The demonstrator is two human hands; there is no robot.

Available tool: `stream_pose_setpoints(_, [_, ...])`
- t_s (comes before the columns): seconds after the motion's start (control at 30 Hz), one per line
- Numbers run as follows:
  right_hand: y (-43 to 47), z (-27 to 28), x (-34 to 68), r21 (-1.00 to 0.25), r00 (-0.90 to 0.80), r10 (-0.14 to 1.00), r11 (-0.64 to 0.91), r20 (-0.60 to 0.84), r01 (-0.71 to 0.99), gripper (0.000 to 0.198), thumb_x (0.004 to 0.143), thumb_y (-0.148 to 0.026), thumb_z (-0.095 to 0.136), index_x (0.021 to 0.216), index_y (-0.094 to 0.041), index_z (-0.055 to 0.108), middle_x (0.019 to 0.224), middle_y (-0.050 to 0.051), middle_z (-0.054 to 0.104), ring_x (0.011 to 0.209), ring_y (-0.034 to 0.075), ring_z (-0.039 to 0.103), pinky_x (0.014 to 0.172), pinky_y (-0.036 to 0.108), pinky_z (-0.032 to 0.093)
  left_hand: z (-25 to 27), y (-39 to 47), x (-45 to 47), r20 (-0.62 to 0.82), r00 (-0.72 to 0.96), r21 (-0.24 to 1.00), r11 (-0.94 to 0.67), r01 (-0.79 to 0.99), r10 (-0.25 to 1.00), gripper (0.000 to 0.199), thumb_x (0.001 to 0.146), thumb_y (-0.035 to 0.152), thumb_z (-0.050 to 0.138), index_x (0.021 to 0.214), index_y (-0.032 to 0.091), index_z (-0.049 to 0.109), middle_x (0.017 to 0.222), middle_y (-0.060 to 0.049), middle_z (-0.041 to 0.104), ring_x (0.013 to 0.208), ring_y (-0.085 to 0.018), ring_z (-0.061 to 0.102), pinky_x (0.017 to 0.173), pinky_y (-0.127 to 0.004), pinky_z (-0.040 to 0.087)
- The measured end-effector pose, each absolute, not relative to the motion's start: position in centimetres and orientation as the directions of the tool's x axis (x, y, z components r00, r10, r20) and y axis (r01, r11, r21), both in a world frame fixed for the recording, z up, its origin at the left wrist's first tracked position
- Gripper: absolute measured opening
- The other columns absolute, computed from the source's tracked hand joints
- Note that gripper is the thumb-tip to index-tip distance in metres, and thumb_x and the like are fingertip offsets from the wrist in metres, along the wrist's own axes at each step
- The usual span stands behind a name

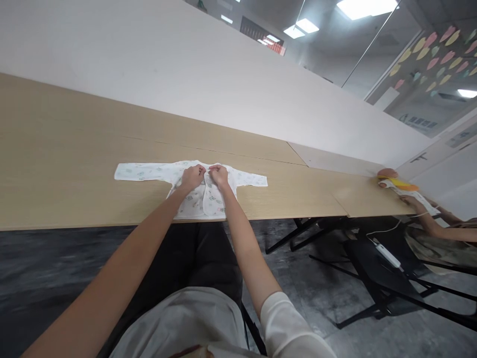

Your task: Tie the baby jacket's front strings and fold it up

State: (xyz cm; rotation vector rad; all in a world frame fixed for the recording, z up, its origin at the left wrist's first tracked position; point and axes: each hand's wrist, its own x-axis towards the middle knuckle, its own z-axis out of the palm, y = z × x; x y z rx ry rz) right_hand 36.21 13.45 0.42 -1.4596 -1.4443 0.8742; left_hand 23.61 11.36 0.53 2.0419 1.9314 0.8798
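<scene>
On the table (74,134) lies a printed cloth shirt (196,198).

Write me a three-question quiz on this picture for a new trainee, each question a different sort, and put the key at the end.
1. Multiple choice: Where are the wearer's left hand and right hand on the small patterned shirt?
A) One at each cuff
B) Along the bottom hem
C) At the upper middle of the front

2. True or false: Both sleeves are folded across the front.

3. Fill the gap: Another person's arm shows at the ____ edge of the picture.

Key: 1. C. 2. False; the sleeves stretch out to either side on the table. 3. Right.
</scene>
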Motion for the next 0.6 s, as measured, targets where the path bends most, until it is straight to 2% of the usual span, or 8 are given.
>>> stream_pose_setpoints(0.17, [13.0,0.8,36.3,-0.870,0.108,0.984,0.073,0.143,0.488,0.025,0.072,-0.010,0.055,0.087,-0.018,0.072,0.081,0.000,0.073,0.084,0.016,0.069,0.085,0.024,0.052,0.6,11.4,23.7,0.283,-0.082,0.518,-0.080,0.851,0.956,0.031,0.089,0.028,0.048,0.101,0.017,0.074,0.104,-0.011,0.075,0.101,-0.027,0.067,0.092,-0.036,0.047])
stream_pose_setpoints(0.3, [12.5,0.9,36.3,-0.784,0.052,0.983,0.111,0.179,0.611,0.023,0.076,-0.007,0.055,0.079,-0.020,0.073,0.087,0.003,0.075,0.091,0.018,0.069,0.091,0.026,0.052,0.5,11.7,23.3,0.306,-0.108,0.533,-0.076,0.843,0.946,0.029,0.082,0.023,0.052,0.098,0.017,0.075,0.103,-0.012,0.075,0.102,-0.029,0.066,0.093,-0.039,0.048])
stream_pose_setpoints(0.47, [12.5,0.9,36.2,-0.736,-0.008,0.979,0.157,0.202,0.659,0.024,0.081,-0.007,0.055,0.078,-0.021,0.075,0.092,0.003,0.076,0.096,0.018,0.069,0.095,0.027,0.051,0.3,11.8,21.7,0.361,0.062,0.560,-0.269,0.784,0.931,0.026,0.080,0.031,0.053,0.083,0.020,0.076,0.105,-0.011,0.075,0.106,-0.029,0.065,0.100,-0.039,0.045])
stream_pose_setpoints(0.6, [12.4,1.1,36.5,-0.770,-0.018,0.985,0.147,0.174,0.621,0.022,0.080,-0.008,0.057,0.076,-0.020,0.075,0.086,0.002,0.076,0.092,0.017,0.070,0.092,0.026,0.051,0.3,11.3,20.6,0.364,0.174,0.592,-0.371,0.716,0.915,0.024,0.076,0.037,0.058,0.077,0.022,0.076,0.102,-0.008,0.076,0.104,-0.028,0.065,0.101,-0.037,0.046])
